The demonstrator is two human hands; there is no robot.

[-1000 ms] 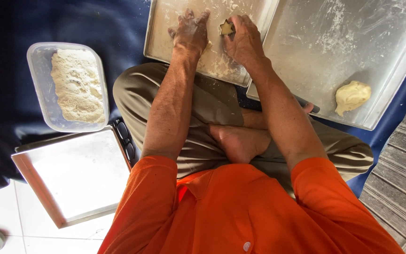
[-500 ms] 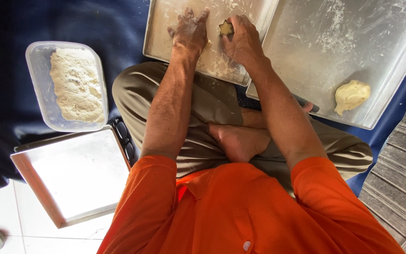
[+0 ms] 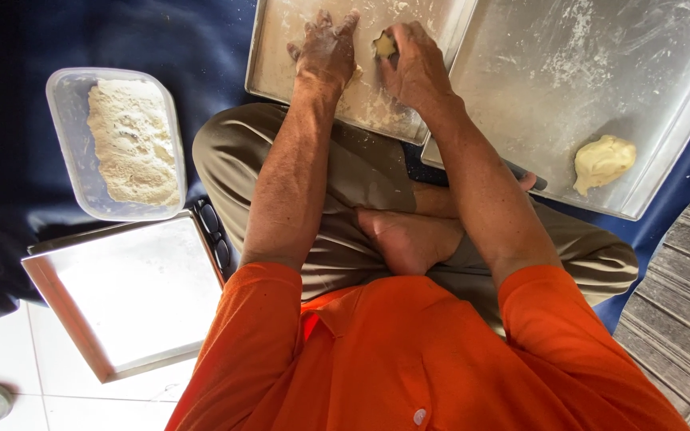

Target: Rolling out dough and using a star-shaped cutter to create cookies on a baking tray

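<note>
While the person sits cross-legged on a dark blue cloth point(image 3: 161, 40), both hands work on the floured metal tray point(image 3: 281, 72) in front of the knees. Right hand point(image 3: 413, 68) pinches a small dough piece point(image 3: 384, 44) between thumb and fingertips, fingers curled close around it; dough piece is pale yellow, lumpy, edges uneven, dusted with flour, held just above or on the tray surface, cannot tell which. Left hand point(image 3: 325, 52) lies palm down on the same tray, fingers spread, flour on the knuckles, just beside the dough piece; a bit of pale dough seems to peek out under its edge, unclear if it grips anything. Second, larger tray point(image 3: 569, 88) overlaps the first on the right, streaked with flour, with a dough ball point(image 3: 603, 162) near its lower right corner: smooth, rounded, cream-yellow, well apart from the hands. Left of the knee, a clear plastic tub point(image 3: 69, 152) holds a flat slab of crumbly beige dough. Below it a white board with a wooden frame point(image 3: 121, 295), glasses point(image 3: 216, 235) lying along its edge. Orange shirt, khaki trousers, bare foot tucked in the lap.
</note>
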